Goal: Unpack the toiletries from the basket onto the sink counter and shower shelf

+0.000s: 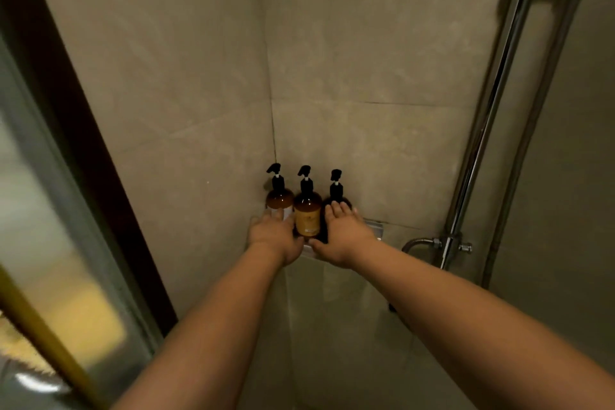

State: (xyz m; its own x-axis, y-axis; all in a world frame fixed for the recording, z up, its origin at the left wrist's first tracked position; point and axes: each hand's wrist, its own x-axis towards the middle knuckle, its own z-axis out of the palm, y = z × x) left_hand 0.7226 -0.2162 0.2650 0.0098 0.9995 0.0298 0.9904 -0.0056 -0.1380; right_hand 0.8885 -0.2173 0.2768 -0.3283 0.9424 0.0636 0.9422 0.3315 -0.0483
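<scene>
Bottles (307, 213), amber, cylindrical, on clear shelf (374, 227)

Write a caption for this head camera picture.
Left hand and right hand touch the outer two of three brown pump bottles with black tops, upright on a clear corner shower shelf.

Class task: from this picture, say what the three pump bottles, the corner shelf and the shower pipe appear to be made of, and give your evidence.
Pump bottles: amber, translucent, probably plastic or glass; matt black plastic pumps.
Corner shelf: clear, likely acrylic or glass, wall shows through.
Shower pipe: polished chromed metal, mirror-bright streaks.
</scene>
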